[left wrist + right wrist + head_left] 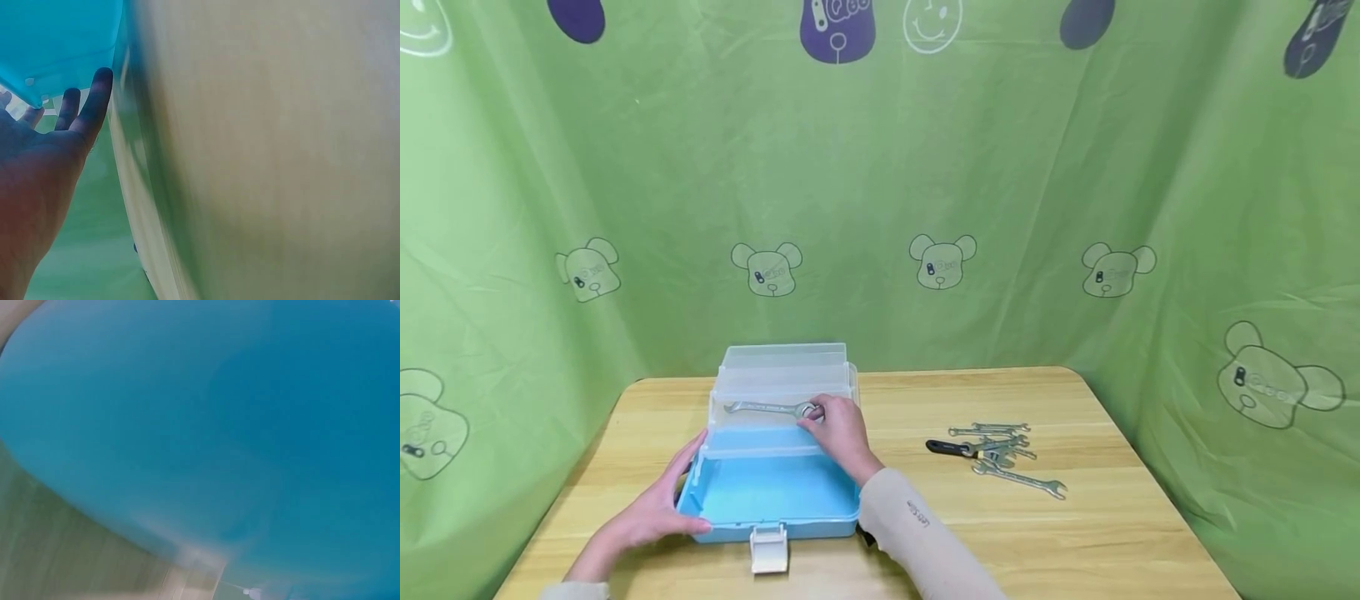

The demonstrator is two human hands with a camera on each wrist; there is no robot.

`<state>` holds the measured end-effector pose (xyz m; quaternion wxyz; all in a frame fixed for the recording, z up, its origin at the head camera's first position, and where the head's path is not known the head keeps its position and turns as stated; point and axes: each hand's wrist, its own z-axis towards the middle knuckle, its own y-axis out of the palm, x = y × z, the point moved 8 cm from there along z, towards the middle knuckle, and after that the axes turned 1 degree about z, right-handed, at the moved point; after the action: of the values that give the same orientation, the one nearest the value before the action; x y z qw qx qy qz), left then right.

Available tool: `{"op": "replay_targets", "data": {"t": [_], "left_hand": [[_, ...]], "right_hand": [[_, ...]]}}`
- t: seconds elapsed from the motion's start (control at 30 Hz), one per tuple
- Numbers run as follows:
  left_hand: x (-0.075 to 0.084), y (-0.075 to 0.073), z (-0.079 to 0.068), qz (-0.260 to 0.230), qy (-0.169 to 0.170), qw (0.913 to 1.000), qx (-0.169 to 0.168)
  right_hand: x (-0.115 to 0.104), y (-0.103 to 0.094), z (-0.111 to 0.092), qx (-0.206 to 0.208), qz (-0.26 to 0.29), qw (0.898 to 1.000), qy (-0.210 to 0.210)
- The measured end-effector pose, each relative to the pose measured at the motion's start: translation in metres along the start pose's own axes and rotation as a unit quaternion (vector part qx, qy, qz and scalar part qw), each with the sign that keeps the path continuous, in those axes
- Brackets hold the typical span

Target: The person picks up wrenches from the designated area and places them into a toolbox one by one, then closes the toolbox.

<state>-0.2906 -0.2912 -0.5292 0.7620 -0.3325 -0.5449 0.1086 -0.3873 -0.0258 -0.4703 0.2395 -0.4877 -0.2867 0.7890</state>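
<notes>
A blue toolbox (760,492) stands with its lid raised and its translucent tray (741,421) spread toward the back. My right hand (842,429) pinches one end of a silver open-ended wrench (767,408), which lies roughly level at the tray. Blurred blue plastic of the toolbox (206,425) fills most of the right wrist view, where that hand is hidden. At the box's front left corner, my left hand (655,504) rests with its thumb by the front rim and fingers along the side. The left wrist view shows those fingers (94,106) extended against the blue wall.
Several loose wrenches (1018,482) lie in a pile right of the toolbox, one with a black handle (950,448). A white latch (769,550) hangs from the box front. Green cloth (880,183) surrounds the wooden table (1112,525) behind and at both sides.
</notes>
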Motion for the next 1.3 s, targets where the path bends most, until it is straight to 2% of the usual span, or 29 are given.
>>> {"op": "replay_targets", "data": {"t": [0.27,0.73,1.13,1.3], "left_hand": [[-0.005,0.002,-0.001,-0.003,-0.026,0.9996,-0.01],[-0.003,0.01,0.0,-0.008,-0.025,0.9996,-0.011],[-0.006,0.005,0.0,0.002,-0.025,0.9997,-0.004],[-0.006,0.003,-0.001,0.002,-0.022,0.9998,0.002]], "right_hand": [[0.002,0.0,-0.003,0.028,0.005,1.0,0.009],[0.006,-0.003,-0.011,0.05,-0.005,0.999,0.017],[0.001,-0.002,-0.006,0.05,-0.013,0.999,0.01],[-0.001,-0.004,-0.004,0.008,0.0,1.0,-0.005]]}}
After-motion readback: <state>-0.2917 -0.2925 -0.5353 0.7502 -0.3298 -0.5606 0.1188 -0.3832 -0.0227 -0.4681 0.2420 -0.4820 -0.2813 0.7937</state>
